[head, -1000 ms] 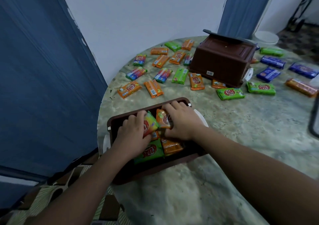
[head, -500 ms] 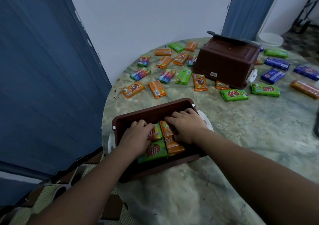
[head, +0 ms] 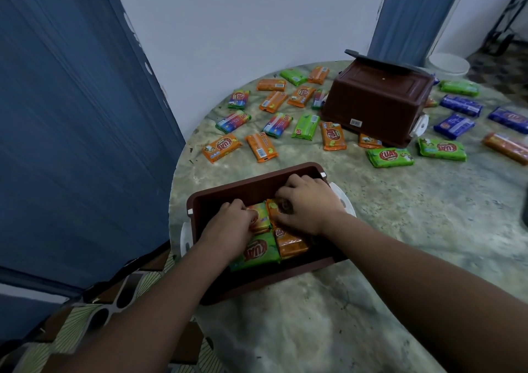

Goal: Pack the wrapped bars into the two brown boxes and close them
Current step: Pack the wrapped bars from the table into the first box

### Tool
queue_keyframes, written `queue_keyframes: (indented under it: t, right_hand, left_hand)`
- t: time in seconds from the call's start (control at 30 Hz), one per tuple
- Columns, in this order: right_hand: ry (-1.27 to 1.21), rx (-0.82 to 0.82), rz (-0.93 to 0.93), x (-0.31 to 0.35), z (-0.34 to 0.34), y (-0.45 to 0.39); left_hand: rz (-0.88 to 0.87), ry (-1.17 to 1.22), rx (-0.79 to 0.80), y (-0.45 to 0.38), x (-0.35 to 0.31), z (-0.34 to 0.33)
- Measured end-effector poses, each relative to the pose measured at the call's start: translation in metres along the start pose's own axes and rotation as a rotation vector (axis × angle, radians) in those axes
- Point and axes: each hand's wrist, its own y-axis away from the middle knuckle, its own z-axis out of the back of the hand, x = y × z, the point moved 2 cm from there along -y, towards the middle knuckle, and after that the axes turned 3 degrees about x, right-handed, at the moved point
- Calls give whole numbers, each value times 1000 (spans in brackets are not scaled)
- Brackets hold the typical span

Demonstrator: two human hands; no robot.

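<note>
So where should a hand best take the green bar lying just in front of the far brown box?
Probably across its two long edges, coming from above. The green bar lies flat on the table, label up, apart from its neighbours, so thumb and fingers could pinch its narrow width near the middle.

Open brown box at table's 7 o'clock edge, w/ orange and green bars inside. Second brown box upside down at 12 o'clock; loose bars scattered 10–2 o'clock.
</note>
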Motion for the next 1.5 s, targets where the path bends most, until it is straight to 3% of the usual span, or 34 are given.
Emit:
queue_keyframes:
  t: [0.13,0.17,0.23,0.33,0.43,0.73,1.5]
  right_hand:
    - [-102,-342,-205,-12,20,4]
    - [-120,-358,-301,-18,22,5]
    - [-233,-228,-491,-33,21,5]
    - [-437,-13,-595,-46,10,1]
    - [-525,-11,-593,-49,7,-3]
    - [-588,-61,-655,-56,4,-2]
    - [-763,-342,-1111,-99,3,34]
  left_hand:
    - [80,-18,-279,24,9,22]
    - [125,-54,-358,32,15,26]
    - [269,-70,-432,46,31,26]
    - [477,85,-275,55,44,19]
    - [588,484,-123,44,46,12]
    - [491,438,-196,3,59,14]
    - [62,49,-10,-162,19,45]
